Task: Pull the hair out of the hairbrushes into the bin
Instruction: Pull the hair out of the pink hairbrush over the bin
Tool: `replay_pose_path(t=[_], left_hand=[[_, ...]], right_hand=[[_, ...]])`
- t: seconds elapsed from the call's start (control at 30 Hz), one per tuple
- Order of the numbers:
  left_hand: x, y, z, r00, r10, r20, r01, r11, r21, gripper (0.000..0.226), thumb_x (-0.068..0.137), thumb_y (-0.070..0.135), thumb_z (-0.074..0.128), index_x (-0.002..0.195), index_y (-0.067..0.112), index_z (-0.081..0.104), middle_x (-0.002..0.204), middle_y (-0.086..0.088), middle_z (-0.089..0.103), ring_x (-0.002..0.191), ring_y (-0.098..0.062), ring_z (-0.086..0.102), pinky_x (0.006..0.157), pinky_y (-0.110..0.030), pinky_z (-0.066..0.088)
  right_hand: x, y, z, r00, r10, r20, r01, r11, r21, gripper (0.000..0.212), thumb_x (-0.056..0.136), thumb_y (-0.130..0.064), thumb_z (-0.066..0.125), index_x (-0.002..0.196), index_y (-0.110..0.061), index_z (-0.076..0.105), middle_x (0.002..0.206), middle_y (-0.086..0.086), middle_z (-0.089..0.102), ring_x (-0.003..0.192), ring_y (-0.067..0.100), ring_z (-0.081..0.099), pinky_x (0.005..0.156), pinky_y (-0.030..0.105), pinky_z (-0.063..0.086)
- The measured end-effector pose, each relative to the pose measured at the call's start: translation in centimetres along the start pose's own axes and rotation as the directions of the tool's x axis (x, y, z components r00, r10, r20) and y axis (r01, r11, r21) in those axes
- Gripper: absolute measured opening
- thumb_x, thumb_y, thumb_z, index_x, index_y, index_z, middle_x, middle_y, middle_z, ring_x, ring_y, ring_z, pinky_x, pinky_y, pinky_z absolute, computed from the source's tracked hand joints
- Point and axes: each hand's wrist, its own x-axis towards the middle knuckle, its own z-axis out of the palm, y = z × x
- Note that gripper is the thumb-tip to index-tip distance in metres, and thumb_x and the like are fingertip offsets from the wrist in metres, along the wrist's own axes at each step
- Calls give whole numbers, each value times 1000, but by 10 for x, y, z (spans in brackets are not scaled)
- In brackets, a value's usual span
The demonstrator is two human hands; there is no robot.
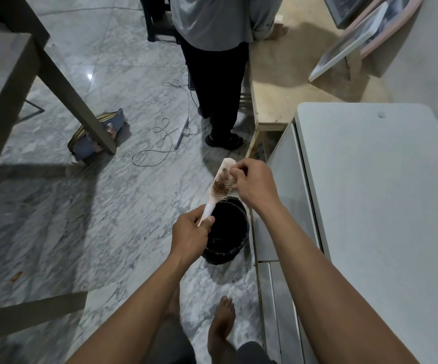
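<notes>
A pale pink hairbrush [219, 186] is held above a black bin [225, 232] lined with a dark bag, on the marble floor. My left hand [190, 232] grips the brush by its handle. A clump of brown hair [219, 185] is tangled in the bristles. My right hand [252, 183] is at the upper right edge of the brush head, with thumb and fingers pinched together at the bristles. Whether strands are between those fingertips is too small to tell.
A white cabinet top [380, 206] runs along the right. A person [218, 74] stands just beyond the bin. A power strip with cables [181, 132] and a blue bag [97, 135] lie on the floor by a table leg [81, 106]. My bare foot [222, 324] is below the bin.
</notes>
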Motion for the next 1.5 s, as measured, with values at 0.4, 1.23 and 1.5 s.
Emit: replay_pose_path(t=[0.4, 1.23, 1.5], left_hand=[[-4, 9, 2, 999, 32, -32, -30, 998, 47, 35, 97, 18, 59, 132, 24, 64, 81, 0, 71, 62, -4, 62, 50, -6, 37], [-1, 10, -1, 999, -22, -34, 19, 997, -81, 24, 95, 20, 61, 101, 43, 66, 89, -13, 73, 82, -35, 69, 71, -50, 56], [5, 2, -13, 989, -145, -31, 133, 958, -253, 17, 95, 18, 64, 110, 20, 72, 81, -4, 70, 69, -15, 62, 65, -32, 49]], right_hand=[[-6, -9, 1, 983, -173, -55, 163, 975, -152, 15, 92, -17, 68, 92, -6, 78, 88, 9, 76, 85, 25, 69, 81, 40, 54], [-20, 3, 13, 966, -259, 18, 256, 935, -246, 20, 96, -22, 63, 106, -9, 75, 96, 9, 67, 89, 26, 64, 79, 38, 50], [-11, 9, -11, 979, 204, -25, -171, 874, 455, 11, 92, -3, 68, 97, -4, 78, 77, 8, 75, 63, 15, 71, 68, 30, 63]])
